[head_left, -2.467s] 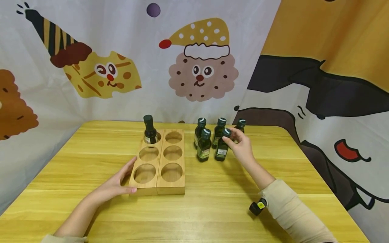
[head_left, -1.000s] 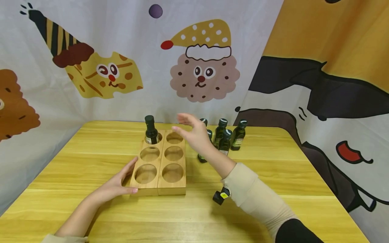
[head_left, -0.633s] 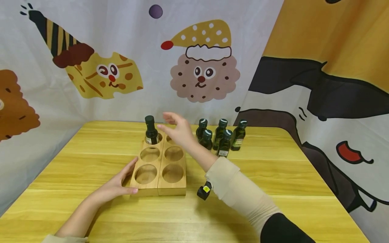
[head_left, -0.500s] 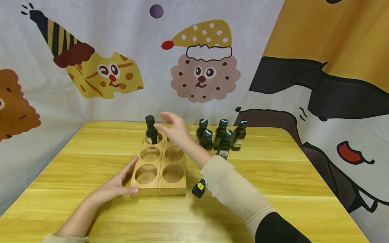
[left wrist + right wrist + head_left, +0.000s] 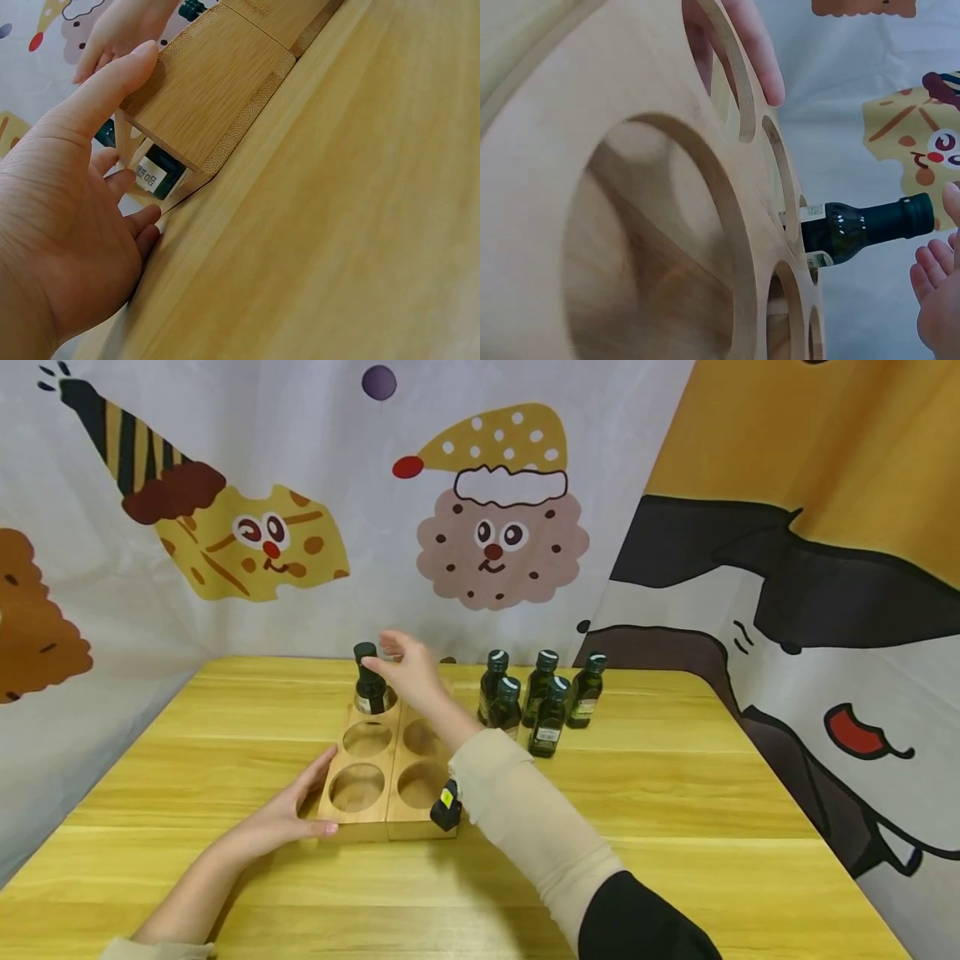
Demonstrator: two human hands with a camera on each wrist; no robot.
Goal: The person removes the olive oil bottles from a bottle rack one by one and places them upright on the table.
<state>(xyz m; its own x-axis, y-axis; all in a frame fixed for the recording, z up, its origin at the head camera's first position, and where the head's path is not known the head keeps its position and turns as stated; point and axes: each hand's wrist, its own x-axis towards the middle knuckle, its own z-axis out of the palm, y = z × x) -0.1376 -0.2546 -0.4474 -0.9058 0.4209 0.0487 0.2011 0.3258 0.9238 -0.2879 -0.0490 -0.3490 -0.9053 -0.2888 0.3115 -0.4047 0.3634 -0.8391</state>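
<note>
In the head view, a wooden bottle rack (image 5: 358,817) made of two strips with round holes stands on the table. One dark green glass bottle (image 5: 370,690) sits upright in its far left hole. My left hand (image 5: 281,820) holds the rack's near left corner, thumb on the front face and fingers along the left side; the left wrist view shows the thumb (image 5: 112,94) against the wood. My right hand (image 5: 412,675), fingers spread and nothing in them, is close beside the bottle's cap. In the right wrist view a gap separates the hand (image 5: 939,300) from the bottle neck (image 5: 889,221).
Right of the rack stand several similar green bottles with labels, one at the front (image 5: 547,727) and another at the right (image 5: 587,693). A black wrist camera (image 5: 447,806) hangs from the right sleeve, over the rack's near end. A printed curtain (image 5: 645,610) backs the wooden table (image 5: 675,777).
My right hand has left the group of bottles and moved left over the rack to the bottle standing in it. My left hand stays at the rack's corner.
</note>
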